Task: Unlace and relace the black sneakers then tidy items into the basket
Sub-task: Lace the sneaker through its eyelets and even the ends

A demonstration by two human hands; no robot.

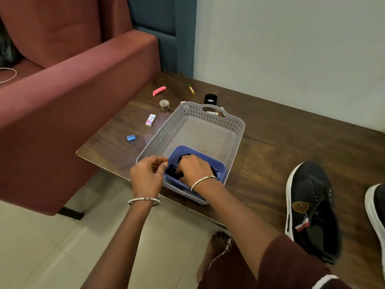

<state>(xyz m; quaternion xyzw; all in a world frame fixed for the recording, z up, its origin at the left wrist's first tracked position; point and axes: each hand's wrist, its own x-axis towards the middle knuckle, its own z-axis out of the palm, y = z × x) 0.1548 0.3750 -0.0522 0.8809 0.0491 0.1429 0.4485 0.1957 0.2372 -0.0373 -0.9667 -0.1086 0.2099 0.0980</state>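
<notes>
A grey perforated basket (239,130) stands on the wooden table (270,147). A small blue tray (218,164) sits in its near end, and a bundle of black laces (171,172) lies in the tray. My right hand (192,167) reaches into the tray with its fingers curled over the laces. At the tray's left rim, my left hand (145,174) has thumb and fingertips pinched together, apparently on a lace end. To the right on the table lies one black sneaker (310,207) without laces. A second sneaker (377,207) is cut off by the frame's right edge.
Small items lie left of and behind the basket: a blue sharpener (131,138), an eraser (150,120), a tape roll (164,104), a pink clip (159,90), a crayon (191,89) and a black cap (210,99). A maroon sofa arm (83,90) borders the table's left side.
</notes>
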